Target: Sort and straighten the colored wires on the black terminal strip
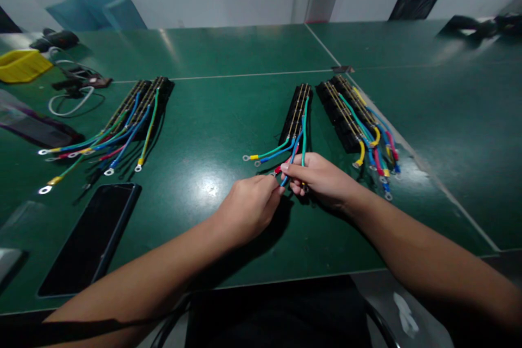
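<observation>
A black terminal block (297,114) with brass-coloured strips lies mid-table, coloured wires running from its near end. My left hand (250,204) is closed in a pinch at the lower end of a blue wire (293,156). Against it, my right hand (320,176) grips the same blue wire between thumb and fingers. A green wire (304,128) passes down into the right hand's fingers. Beside the hands, a red-sleeved lug (278,170) shows. Two more wires with ring lugs, one green (269,152) and one blue (271,159), stretch out to the left. My fingers hide the held wire's tip.
Wired terminal blocks lie at right (340,114) and left (153,99), their ring lugs pointing nearer me. A black phone (92,239) rests at the front left. Farther back are a yellow bin (24,65) and a white cable (71,111). The table's front edge (277,283) runs below my hands.
</observation>
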`<state>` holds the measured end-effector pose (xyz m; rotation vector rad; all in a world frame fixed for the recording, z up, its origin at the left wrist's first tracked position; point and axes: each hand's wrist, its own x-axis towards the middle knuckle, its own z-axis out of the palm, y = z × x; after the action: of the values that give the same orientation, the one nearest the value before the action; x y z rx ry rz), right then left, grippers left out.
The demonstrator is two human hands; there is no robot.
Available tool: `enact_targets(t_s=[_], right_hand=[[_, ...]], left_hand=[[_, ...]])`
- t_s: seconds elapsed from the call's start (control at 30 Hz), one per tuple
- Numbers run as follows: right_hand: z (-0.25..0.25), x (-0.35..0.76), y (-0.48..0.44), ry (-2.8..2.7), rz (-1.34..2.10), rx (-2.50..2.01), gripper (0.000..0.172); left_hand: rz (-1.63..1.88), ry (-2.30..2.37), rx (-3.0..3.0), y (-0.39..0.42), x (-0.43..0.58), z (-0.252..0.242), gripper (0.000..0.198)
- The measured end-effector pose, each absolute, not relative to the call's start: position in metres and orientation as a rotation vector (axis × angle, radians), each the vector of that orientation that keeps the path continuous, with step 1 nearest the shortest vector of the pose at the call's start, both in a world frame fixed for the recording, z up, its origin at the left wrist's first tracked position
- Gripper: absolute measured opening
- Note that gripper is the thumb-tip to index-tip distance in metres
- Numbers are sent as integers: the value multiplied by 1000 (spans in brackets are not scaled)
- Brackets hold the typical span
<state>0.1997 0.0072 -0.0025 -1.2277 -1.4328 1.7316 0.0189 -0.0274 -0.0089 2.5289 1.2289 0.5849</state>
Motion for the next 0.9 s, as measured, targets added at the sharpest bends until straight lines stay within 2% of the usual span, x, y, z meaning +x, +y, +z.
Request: enact_targets(t_s=[0.33,0.63,0.9], right_hand=[[-5,201,8,-1455,1711,-1226,25],[-3,200,8,-1420,1740,-1215,23],[-5,200,8,-1457,1722,-1230,23]], left_hand=[[714,1213,2514,-24,20,-12,17],[626,1191,2542,-27,19,-9,23],[770,1168,2525,-22,19,-14,17]])
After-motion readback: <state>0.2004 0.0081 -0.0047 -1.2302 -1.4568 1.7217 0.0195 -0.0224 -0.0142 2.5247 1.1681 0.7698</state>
